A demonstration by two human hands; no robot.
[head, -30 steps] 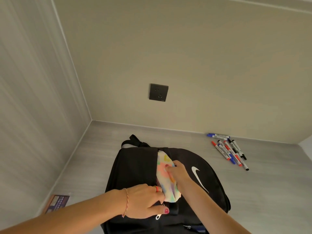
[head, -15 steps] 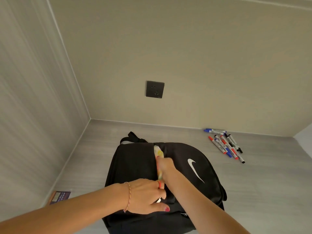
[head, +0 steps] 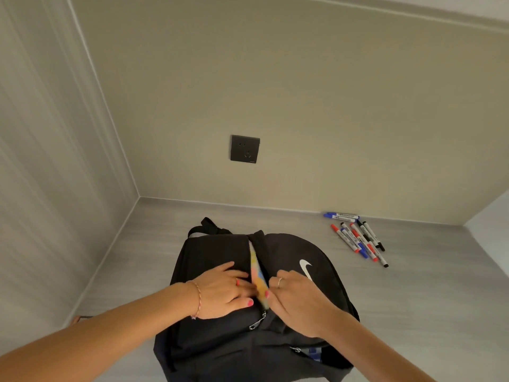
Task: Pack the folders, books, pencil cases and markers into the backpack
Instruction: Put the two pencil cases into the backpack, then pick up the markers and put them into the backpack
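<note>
A black backpack (head: 217,252) with a white swoosh lies on the grey floor, its main zip open along the middle. A colourful pencil case (head: 257,274) stands on edge inside that opening, only a narrow strip showing. My left hand (head: 223,292) rests flat on the left panel, fingertips at the edge of the opening beside the case. My right hand (head: 297,301) is on the right side of the opening, with its fingers curled onto the near end of the pencil case; the fingertips are hidden. Several markers (head: 358,238) with red, blue and black caps lie loose on the floor to the right.
Walls close the space at the left and behind, with a dark socket (head: 245,148) on the back wall. A small card (head: 82,317) peeks out by the left wall. A metal zip pull (head: 254,325) hangs at the near end of the opening.
The pencil case has sunk deeper into the backpack, from sticking well out to a thin strip. My right hand drew back to the near end, and my left hand flattened onto the panel.
</note>
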